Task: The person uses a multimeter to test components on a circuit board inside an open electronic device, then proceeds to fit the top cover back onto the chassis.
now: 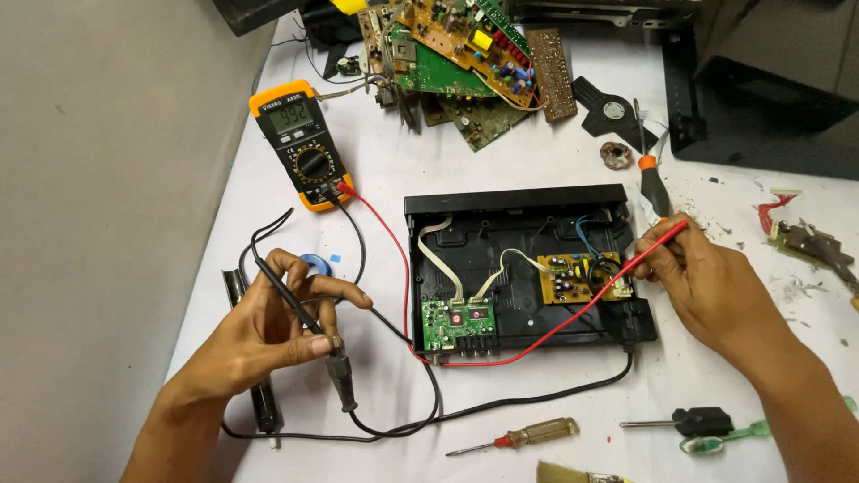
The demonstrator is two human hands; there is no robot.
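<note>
The right hand [707, 286] pinches the red probe [653, 246] like a pen, fingers closed on its shaft, so that the tip angles down onto the yellow-brown circuit board [580, 277] inside the opened black casing [528, 268], which lies at about nine o'clock from that hand. The left hand [268, 335] is curled loosely around the black probe [300, 313], held clear of the casing, which sits at about three o'clock from it. Both leads run back to the orange-edged multimeter [300, 143], propped at twelve o'clock with its display facing the worker.
</note>
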